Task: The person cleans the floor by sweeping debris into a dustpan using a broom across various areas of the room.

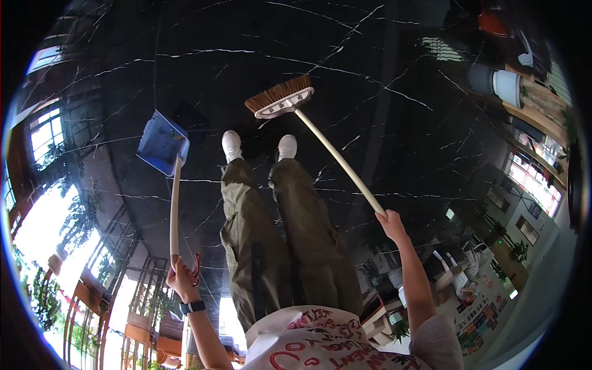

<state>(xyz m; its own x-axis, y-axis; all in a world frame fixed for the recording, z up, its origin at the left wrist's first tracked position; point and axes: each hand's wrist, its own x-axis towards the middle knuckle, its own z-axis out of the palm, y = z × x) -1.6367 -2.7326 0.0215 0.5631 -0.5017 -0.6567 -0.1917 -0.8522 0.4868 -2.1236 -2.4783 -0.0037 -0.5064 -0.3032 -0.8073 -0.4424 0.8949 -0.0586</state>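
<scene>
My left hand (183,279) is closed around the upper end of a pale handle, which runs to a blue long-handled dustpan (159,141). Some small debris lies inside the pan. A red cord or strap hangs beside that hand, and a dark band circles the wrist. In my right hand (393,225) is the light-coloured stick of a push-style broom (340,159). Its brown bristles (280,94) point away from me, in front of my white shoes (287,147). The broom head and the dustpan are apart, the pan to the left.
The dark, glossy floor (277,41) has white veins and reflects windows. Potted plants, including one in a white pot (507,88), stand at the right. Wooden chairs (138,335) and bright windows (46,132) are at the left. A wall with printed panels (483,323) curves along the lower right.
</scene>
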